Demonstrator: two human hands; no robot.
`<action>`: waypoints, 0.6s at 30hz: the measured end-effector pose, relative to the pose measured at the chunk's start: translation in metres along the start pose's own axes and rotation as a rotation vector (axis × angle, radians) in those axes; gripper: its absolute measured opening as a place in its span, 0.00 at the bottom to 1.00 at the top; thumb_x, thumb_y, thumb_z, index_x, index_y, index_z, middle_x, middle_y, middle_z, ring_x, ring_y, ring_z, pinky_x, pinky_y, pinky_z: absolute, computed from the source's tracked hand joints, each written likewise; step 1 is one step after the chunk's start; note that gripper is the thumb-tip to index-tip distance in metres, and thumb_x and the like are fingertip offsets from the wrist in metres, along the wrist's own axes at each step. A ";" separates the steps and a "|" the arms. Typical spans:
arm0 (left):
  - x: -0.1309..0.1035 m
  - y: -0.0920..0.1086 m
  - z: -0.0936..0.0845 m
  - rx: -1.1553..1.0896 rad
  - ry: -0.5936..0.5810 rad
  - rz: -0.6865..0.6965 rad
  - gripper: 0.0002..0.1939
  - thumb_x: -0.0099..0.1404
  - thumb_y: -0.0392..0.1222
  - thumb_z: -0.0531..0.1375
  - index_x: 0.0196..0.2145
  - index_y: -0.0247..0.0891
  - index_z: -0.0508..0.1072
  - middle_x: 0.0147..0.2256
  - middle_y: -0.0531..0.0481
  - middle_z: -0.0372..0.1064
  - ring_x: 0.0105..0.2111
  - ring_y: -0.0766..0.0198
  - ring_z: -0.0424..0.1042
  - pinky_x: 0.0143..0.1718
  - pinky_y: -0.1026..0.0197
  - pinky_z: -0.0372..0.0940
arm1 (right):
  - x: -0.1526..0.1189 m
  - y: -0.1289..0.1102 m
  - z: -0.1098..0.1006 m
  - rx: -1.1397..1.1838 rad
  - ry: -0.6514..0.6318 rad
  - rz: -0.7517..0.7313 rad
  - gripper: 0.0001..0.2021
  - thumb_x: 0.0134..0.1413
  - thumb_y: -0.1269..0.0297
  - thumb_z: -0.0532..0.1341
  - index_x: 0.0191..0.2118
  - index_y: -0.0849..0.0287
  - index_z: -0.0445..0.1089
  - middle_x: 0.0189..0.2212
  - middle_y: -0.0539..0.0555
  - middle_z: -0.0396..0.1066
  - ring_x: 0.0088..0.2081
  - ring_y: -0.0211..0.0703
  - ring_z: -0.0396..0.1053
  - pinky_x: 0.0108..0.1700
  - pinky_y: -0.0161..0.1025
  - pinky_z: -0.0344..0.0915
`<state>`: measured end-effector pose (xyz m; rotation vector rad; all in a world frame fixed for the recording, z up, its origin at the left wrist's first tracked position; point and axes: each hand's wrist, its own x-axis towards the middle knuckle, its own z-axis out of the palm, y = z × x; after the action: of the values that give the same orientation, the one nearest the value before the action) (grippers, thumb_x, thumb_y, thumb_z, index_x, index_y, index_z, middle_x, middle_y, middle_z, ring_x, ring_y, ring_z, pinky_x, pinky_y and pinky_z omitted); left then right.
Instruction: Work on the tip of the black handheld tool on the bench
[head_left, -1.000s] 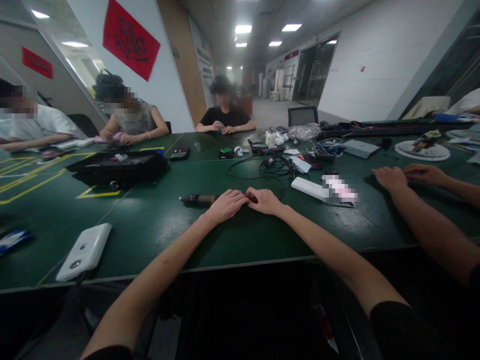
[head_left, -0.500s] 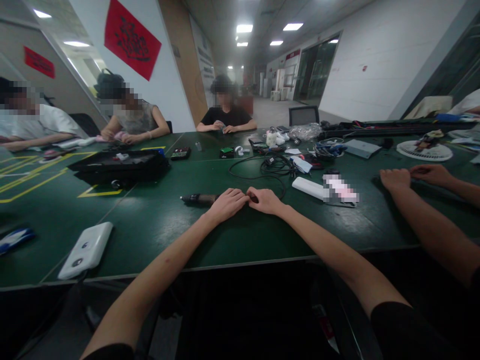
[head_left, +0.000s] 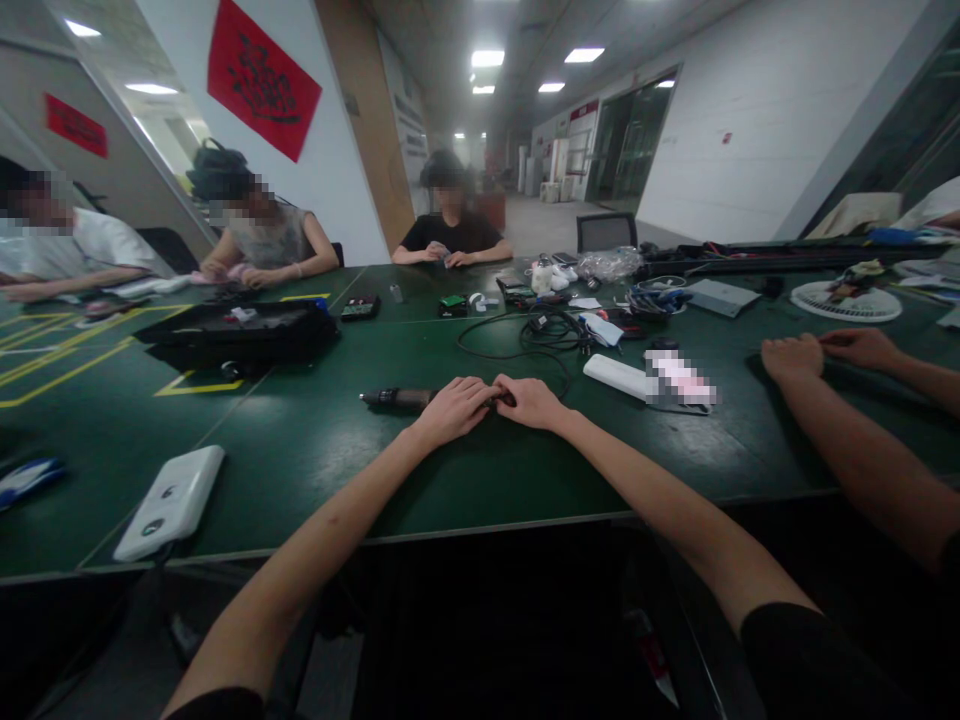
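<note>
A dark, brownish electric screwdriver (head_left: 401, 398) lies lengthwise on the green table, its silver tip pointing left. My left hand (head_left: 461, 405) lies over its body with the fingers curled down around it. Close beside it, my right hand (head_left: 531, 402) is closed at the rear end, thumb and fingers bent inward. Both hands nearly touch at the fingertips, and most of the tool's back half is hidden beneath them. A black cable (head_left: 517, 352) loops on the table just beyond my hands.
At left stand a black open tray (head_left: 244, 345) and a white device (head_left: 172, 500) near the table edge. To the right lie a white bar-shaped item (head_left: 619, 378) and a round white grille (head_left: 844, 300). Another person's hands (head_left: 795, 360) rest at far right; more people sit opposite.
My hands stay on the screwdriver almost unmoved, with a slight shift of the fingers where they meet. The view has drifted very slightly.
</note>
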<state>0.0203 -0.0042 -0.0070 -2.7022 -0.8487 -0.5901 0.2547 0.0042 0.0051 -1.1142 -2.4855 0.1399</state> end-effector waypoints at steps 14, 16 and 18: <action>0.002 0.000 0.002 -0.024 0.011 -0.011 0.22 0.74 0.39 0.54 0.64 0.42 0.63 0.50 0.43 0.72 0.52 0.54 0.69 0.52 0.51 0.63 | 0.000 0.000 0.000 -0.009 -0.004 0.002 0.09 0.62 0.61 0.61 0.47 0.55 0.67 0.33 0.50 0.75 0.35 0.44 0.71 0.36 0.34 0.54; 0.001 0.000 0.002 -0.022 0.019 -0.028 0.21 0.74 0.40 0.54 0.63 0.41 0.64 0.50 0.43 0.72 0.51 0.54 0.69 0.51 0.51 0.63 | 0.000 0.000 0.000 -0.007 -0.007 0.008 0.09 0.63 0.61 0.61 0.47 0.54 0.68 0.33 0.50 0.75 0.35 0.44 0.71 0.36 0.34 0.54; 0.001 0.000 0.002 -0.020 0.023 -0.039 0.21 0.74 0.41 0.55 0.62 0.41 0.64 0.50 0.43 0.72 0.51 0.54 0.69 0.52 0.51 0.63 | 0.000 0.000 0.000 -0.011 -0.006 0.009 0.09 0.63 0.60 0.61 0.47 0.55 0.68 0.33 0.50 0.75 0.35 0.44 0.71 0.36 0.34 0.53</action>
<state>0.0216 -0.0027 -0.0086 -2.6968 -0.8960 -0.6397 0.2544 0.0046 0.0052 -1.1309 -2.4894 0.1324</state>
